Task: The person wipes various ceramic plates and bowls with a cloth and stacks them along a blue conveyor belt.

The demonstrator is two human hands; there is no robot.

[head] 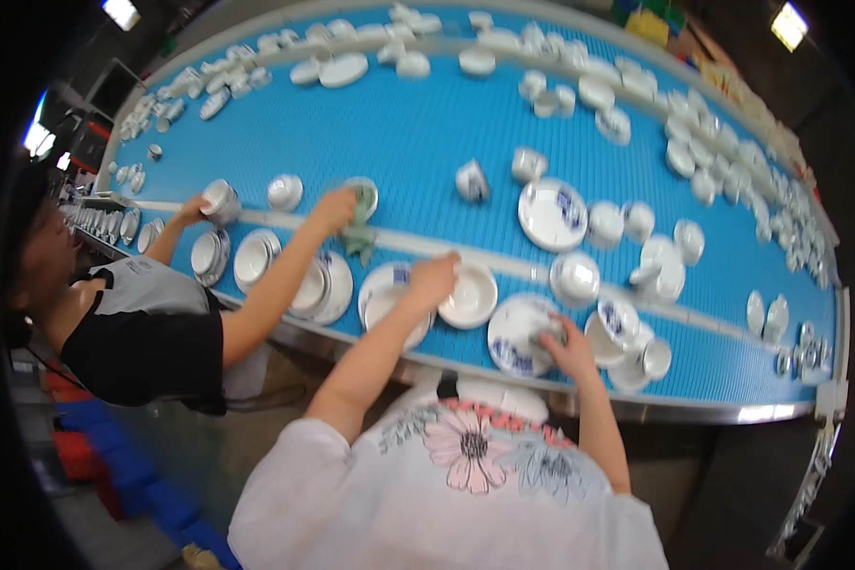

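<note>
My left hand [436, 281] grips the left rim of a white ceramic bowl [474, 298] near the belt's front edge. Just left of it, partly behind my forearm, a bowl [385, 313] rests on a blue-patterned plate [372, 286]. My right hand [576, 350] is over the right part of another white plate with blue decoration [513, 331]. Between its thumb and fingers is a small greyish wad [550, 338], apparently cloth, blurred. Right of that hand stand a cup with blue pattern [618, 322] and a tipped white cup [657, 358].
A blue conveyor belt [399, 128] carries white crockery, with a pale divider rail [499, 263] along it. To my left a co-worker [149, 342] handles a bowl [221, 201] and a green cloth [360, 239]. A teapot [661, 269] and a plate [552, 214] lie beyond my right hand.
</note>
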